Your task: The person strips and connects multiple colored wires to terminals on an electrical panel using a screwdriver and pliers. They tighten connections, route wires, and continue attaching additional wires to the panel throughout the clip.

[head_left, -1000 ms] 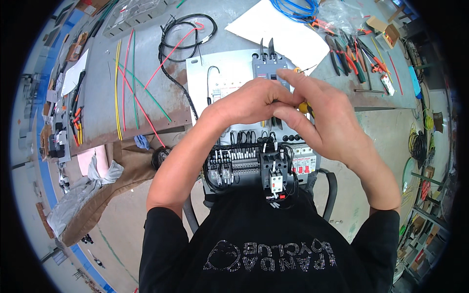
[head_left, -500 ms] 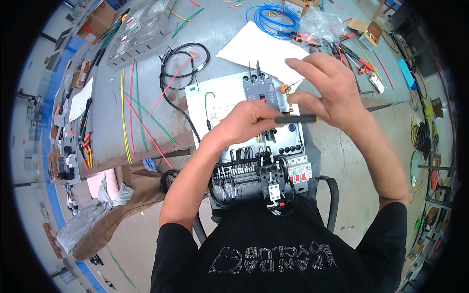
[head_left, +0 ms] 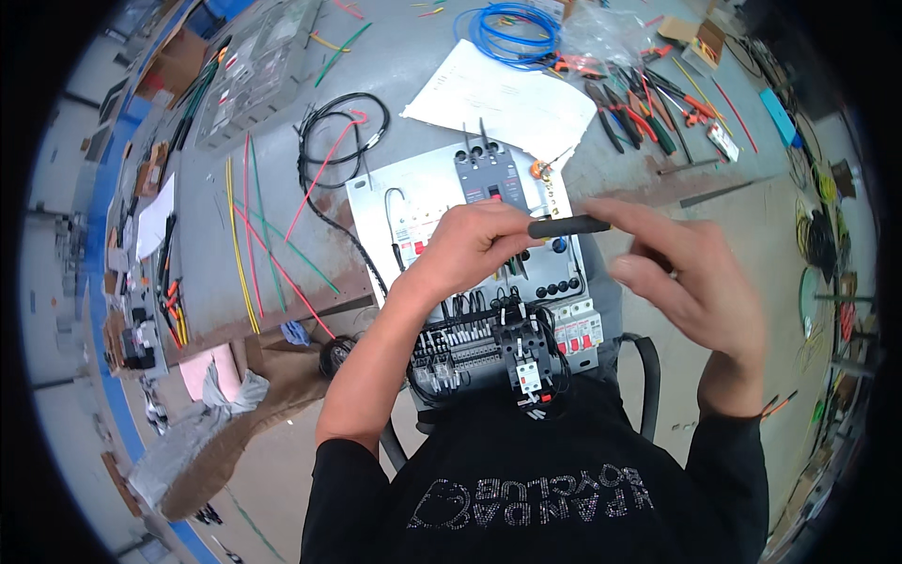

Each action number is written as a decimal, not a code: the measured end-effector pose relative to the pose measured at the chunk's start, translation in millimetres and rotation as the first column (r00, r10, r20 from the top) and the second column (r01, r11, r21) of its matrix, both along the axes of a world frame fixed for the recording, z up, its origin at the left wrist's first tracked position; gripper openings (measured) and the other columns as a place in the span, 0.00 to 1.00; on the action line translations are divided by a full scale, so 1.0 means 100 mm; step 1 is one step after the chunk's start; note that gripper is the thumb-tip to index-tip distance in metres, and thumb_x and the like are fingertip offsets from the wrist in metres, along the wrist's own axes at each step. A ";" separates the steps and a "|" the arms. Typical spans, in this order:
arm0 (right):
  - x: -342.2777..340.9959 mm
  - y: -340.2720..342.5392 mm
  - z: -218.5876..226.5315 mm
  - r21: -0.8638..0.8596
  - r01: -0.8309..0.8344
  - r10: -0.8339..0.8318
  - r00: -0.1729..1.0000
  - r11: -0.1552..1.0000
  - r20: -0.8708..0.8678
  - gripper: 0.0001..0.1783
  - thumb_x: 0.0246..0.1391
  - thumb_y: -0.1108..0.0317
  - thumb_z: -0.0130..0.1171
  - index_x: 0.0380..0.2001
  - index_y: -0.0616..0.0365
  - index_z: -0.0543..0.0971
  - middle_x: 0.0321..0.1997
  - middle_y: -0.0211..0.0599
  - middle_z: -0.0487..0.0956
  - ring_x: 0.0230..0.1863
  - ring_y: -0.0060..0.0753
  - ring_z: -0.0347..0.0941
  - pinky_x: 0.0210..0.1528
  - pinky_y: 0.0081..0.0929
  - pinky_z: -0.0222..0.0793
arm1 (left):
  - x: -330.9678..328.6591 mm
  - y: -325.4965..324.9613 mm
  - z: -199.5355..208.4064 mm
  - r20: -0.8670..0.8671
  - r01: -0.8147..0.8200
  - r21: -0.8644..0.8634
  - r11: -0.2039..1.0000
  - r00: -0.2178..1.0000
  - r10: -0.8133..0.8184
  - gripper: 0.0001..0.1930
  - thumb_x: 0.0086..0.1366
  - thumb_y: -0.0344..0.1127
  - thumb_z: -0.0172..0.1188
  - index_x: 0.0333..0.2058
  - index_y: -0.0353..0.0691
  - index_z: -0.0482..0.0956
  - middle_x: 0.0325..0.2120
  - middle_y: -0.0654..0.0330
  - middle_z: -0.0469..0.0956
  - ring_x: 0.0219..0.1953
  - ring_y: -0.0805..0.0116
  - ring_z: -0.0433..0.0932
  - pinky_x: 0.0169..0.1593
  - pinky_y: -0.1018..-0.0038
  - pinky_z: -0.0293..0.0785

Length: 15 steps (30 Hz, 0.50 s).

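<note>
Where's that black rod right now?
In the head view, the black rod is right of and above the middle, sticking out of the left hand with its far end close to the right hand.

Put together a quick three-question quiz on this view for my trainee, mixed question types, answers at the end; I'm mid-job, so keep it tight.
1. Which hand holds the black rod?
2. True or false: on the table, the crumpled clear plastic lies to the right of the coiled blue wire.
3. What colour are the toggles on the white breakers?
A) blue
B) red
C) green

Key:
1. The left hand, with fingers and thumb closed on one end.
2. True.
3. B.
</note>
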State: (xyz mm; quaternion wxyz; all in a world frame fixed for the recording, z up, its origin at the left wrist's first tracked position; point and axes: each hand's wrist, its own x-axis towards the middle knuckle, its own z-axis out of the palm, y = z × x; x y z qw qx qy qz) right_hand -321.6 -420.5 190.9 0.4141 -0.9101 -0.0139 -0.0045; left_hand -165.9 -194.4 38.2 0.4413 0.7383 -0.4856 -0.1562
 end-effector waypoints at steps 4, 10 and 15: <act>0.20 0.13 -0.19 -0.086 -0.004 0.023 0.975 0.996 0.222 0.18 0.66 0.59 0.68 0.51 0.61 0.85 0.32 0.49 0.82 0.34 0.55 0.80 0.37 0.43 0.74 | -0.03 0.01 0.15 0.058 -0.044 0.046 0.998 0.997 0.042 0.08 0.65 0.27 0.72 0.43 0.39 0.89 0.33 0.57 0.85 0.36 0.56 0.84 0.42 0.65 0.79; 0.50 0.35 -0.27 -0.321 -0.244 0.332 0.907 0.915 0.259 0.23 0.63 0.54 0.70 0.57 0.52 0.82 0.43 0.40 0.84 0.48 0.51 0.82 0.49 0.48 0.77 | -0.05 -0.08 0.09 0.013 -0.052 0.086 0.995 0.999 0.052 0.15 0.66 0.30 0.70 0.52 0.44 0.87 0.40 0.56 0.87 0.43 0.51 0.86 0.48 0.61 0.82; 0.20 0.46 -0.23 -0.449 -0.353 0.506 0.815 0.821 0.283 0.30 0.58 0.49 0.74 0.57 0.56 0.81 0.49 0.39 0.82 0.66 0.47 0.76 0.78 0.63 0.58 | -0.10 -0.09 -0.03 0.110 -0.050 -0.107 0.993 0.992 0.062 0.09 0.66 0.35 0.70 0.44 0.43 0.87 0.33 0.57 0.81 0.40 0.52 0.82 0.41 0.57 0.78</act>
